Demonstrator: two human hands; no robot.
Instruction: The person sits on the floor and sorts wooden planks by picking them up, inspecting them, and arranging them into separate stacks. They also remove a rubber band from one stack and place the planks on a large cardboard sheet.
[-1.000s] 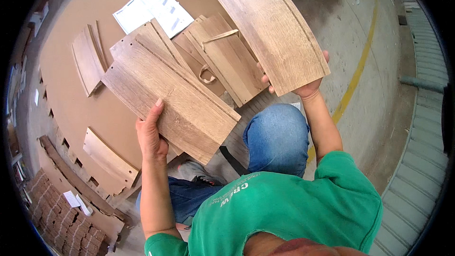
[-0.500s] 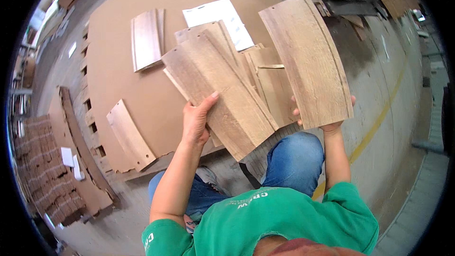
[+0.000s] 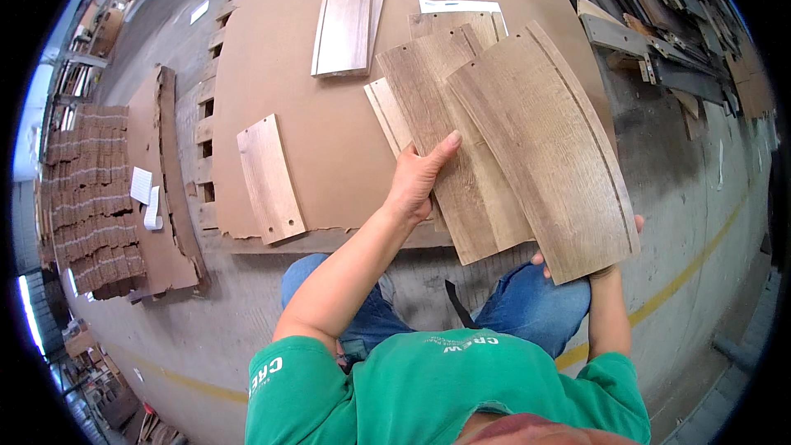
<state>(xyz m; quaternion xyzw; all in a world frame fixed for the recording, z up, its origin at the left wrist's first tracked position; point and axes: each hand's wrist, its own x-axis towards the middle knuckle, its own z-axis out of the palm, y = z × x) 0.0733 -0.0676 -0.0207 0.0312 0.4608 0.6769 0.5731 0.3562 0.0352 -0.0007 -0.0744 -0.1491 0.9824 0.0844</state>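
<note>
My left hand [image 3: 418, 180] is closed on a wood-grain board [image 3: 441, 128], its thumb lying on the upper face. My right hand [image 3: 608, 271] supports a second wood-grain board [image 3: 548, 156] from beneath; only fingertips and the wrist side show past its edges. This board has a groove along its right side and overlaps the left-hand one. Behind them, partly hidden, are another board [image 3: 424, 23] and a paler piece [image 3: 386, 114]. Farther off lie a small pile of boards [image 3: 342, 29] and a single board [image 3: 270, 180] with holes near its ends.
A cardboard sheet [image 3: 272, 66] covers the pallet [image 3: 206, 128] in front of me. White paper [image 3: 460, 6] sticks out behind the boards. Stacked cardboard [image 3: 95, 198] stands at the left; a heap of boards [image 3: 667, 41] lies at the far right.
The view has shifted, so the pallet and loose boards appear farther right or higher. The two held boards have come closer and now overlap; the right one covers part of the left.
</note>
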